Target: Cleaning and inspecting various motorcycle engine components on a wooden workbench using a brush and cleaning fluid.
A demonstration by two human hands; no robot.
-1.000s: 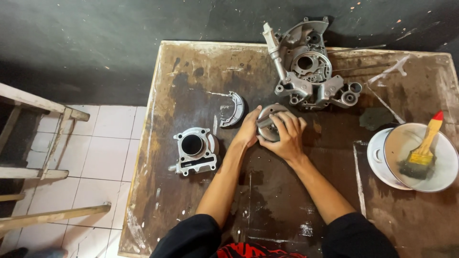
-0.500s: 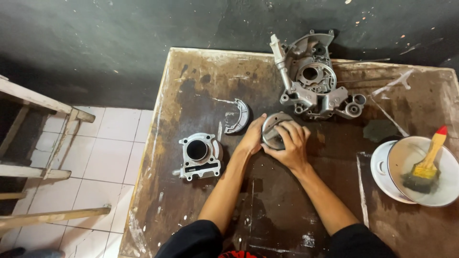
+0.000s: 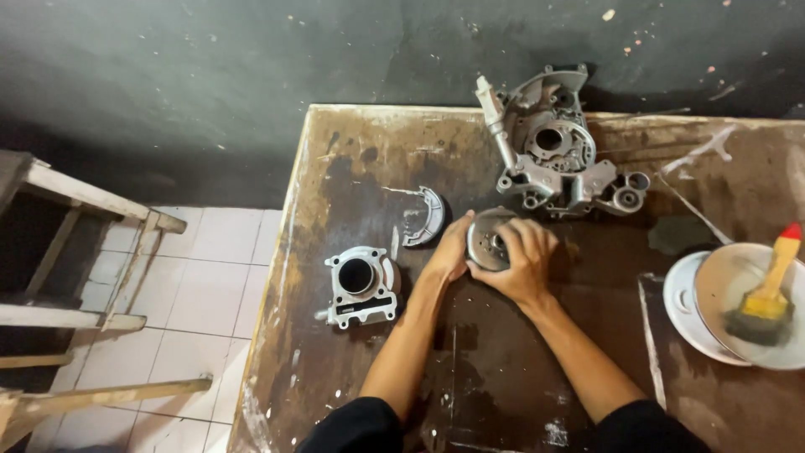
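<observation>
Both my hands hold a round grey metal engine part [image 3: 486, 239] on the stained wooden table [image 3: 352, 168]. My left hand [image 3: 450, 252] grips its left edge. My right hand [image 3: 524, 260] lies over its right side, fingers curled on top. A grey metal cylinder block [image 3: 359, 287] with a round bore stands to the left of my left forearm. A curved metal shoe piece [image 3: 426, 218] lies just beyond my left hand. A large grey engine crankcase [image 3: 558, 151] sits at the far side of the table, close behind the round part.
Two stacked white bowls [image 3: 713, 319] at the right hold a paintbrush [image 3: 767, 294] with a yellow and red handle. A dark patch [image 3: 683, 233] lies near them. Wooden frames [image 3: 92, 252] stand on the white tiled floor [image 3: 210, 277] at left. A dark wall [image 3: 251, 75] is behind.
The view has shifted slightly, so everything sits a little lower and further right in frame. Both hands stay on the round metal part, turning it slightly.
</observation>
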